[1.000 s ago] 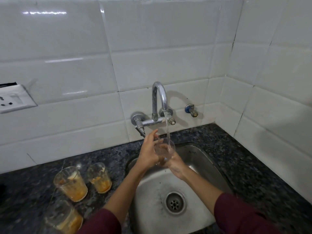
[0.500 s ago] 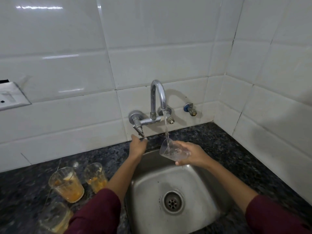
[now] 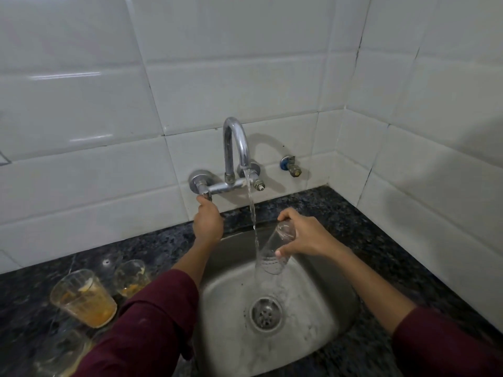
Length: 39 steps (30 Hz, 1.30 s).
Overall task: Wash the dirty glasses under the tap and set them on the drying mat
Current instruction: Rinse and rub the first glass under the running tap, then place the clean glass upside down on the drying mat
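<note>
Left hand (image 3: 208,221) had moved from glass to tap handle (image 3: 204,192), grip closed on it. Right hand (image 3: 307,235) alone held rinsed glass (image 3: 275,251), now tipped mouth-down over sink (image 3: 321,333); rinse likely finishing.

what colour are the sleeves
Dark maroon sleeves, seen in the head view.

Home kitchen, steel sink (image 3: 313,336), wall tap (image 3: 235,148), granite counter (image 3: 353,221)
</note>
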Each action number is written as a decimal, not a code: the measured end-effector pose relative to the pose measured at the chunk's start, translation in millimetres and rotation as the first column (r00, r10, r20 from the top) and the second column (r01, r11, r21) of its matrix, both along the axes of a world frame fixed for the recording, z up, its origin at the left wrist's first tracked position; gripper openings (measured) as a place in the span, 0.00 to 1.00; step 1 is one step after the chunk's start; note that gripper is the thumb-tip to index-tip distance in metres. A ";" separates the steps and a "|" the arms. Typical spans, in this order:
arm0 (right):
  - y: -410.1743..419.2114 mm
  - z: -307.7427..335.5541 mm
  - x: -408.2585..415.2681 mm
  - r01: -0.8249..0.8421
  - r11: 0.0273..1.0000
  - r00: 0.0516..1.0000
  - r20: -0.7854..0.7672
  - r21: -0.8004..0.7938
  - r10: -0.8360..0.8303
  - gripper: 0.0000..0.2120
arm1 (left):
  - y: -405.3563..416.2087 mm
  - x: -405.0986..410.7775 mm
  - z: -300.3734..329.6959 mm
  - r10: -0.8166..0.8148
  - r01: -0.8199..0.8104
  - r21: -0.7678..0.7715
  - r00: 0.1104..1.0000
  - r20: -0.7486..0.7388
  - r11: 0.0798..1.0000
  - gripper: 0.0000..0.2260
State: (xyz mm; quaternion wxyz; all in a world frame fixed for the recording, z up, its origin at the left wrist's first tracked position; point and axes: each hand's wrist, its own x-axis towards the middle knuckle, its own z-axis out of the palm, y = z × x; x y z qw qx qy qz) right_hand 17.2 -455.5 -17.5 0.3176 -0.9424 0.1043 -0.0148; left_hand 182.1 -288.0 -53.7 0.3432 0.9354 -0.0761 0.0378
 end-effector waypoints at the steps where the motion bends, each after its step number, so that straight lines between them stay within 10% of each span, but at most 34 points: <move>1: 2.5 -1.3 -0.5 0.030 0.999 1.000 -0.010 0.013 -0.030 0.36 | 0.4 0.4 -0.4 -0.008 0.008 0.026 1.000 0.002 1.000 0.19; 15: 34.4 -11.5 -16.7 0.133 0.981 0.984 0.098 0.140 -0.147 0.33 | 28.0 -9.3 -1.1 -0.099 0.077 0.242 0.992 0.079 0.967 0.22; 27: 155.9 33.8 38.2 -0.133 0.978 0.943 0.325 0.158 0.076 0.32 | 180.9 -70.8 16.7 -0.133 0.167 -0.293 0.982 0.135 0.941 0.15; 34: 351.4 55.6 123.7 -0.466 0.854 0.859 0.350 0.231 0.374 0.36 | 384.2 -81.8 22.4 0.295 -0.201 -0.365 0.929 0.224 0.909 0.10; 39: 521.6 33.6 179.9 -0.634 0.736 0.769 0.293 0.237 0.568 0.36 | 536.7 -84.6 -24.2 0.504 -0.511 -0.033 0.854 -0.131 0.859 0.20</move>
